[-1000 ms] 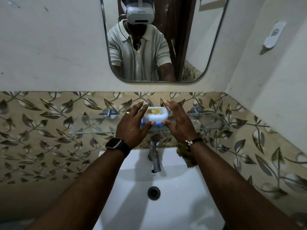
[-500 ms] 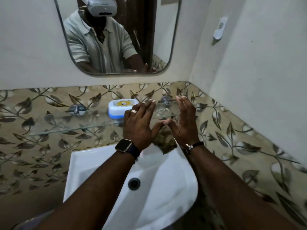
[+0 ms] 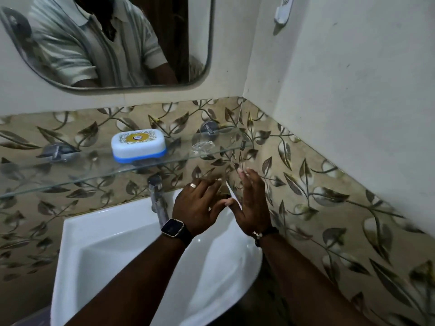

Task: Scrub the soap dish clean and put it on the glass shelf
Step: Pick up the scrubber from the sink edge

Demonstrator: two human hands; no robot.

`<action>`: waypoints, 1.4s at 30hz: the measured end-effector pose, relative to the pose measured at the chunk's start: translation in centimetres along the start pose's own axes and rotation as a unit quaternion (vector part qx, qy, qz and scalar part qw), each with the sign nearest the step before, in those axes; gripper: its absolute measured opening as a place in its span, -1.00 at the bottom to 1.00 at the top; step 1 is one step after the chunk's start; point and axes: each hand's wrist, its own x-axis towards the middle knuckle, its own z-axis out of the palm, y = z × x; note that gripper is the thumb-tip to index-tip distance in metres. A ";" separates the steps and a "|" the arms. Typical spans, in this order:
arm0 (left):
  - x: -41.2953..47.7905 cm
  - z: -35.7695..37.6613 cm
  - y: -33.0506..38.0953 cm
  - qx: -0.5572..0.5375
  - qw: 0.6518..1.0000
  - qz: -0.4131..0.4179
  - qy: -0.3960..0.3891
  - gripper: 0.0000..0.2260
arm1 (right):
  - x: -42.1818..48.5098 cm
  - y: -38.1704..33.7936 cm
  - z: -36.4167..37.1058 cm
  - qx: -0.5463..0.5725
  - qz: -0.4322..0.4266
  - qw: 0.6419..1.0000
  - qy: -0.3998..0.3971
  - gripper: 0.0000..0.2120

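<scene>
So the soap dish [image 3: 138, 145] is parked on the glass shelf [image 3: 94, 178], sitting flat with its white lid on top, a blue base underneath and a yellow round emblem on the lid. Nobody's touching it. It sits roughly mid-shelf between the two metal brackets, one [image 3: 55, 151] off at its 9 o'clock and the other [image 3: 208, 128] up around 2 o'clock. At its 3 o'clock there's some clear crumpled thing [image 3: 202, 145] on the glass, can't tell what it is. Straight down at 6 o'clock, under the shelf, the chrome tap [image 3: 157, 201] hangs over the white sink [image 3: 77, 231]. Both hands are down at about 4 o'clock from the dish, below the shelf edge and over the back right corner of the sink. The left hand [image 3: 197, 207] is palm down with its fingers straight and spread, holding nothing, with a ring [image 3: 193, 185] on one finger and a smartwatch [image 3: 173, 227] on the wrist. The right hand [image 3: 253, 203] stands more on edge just beside it, fingers straight and loose too, nothing in it, a beaded bracelet [image 3: 264, 234] at the wrist. The thumb tips sit close together, can't tell if they actually touch. The mirror [image 3: 117, 43] is up at 12 o'clock, and a white wall holder [image 3: 283, 10] sits way off at 1 o'clock.
</scene>
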 end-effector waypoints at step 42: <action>0.6 5.9 -1.3 -0.009 0.977 -0.136 -0.165 -0.79 | -0.1 4.0 4.5 -0.035 0.053 0.998 0.011 -0.71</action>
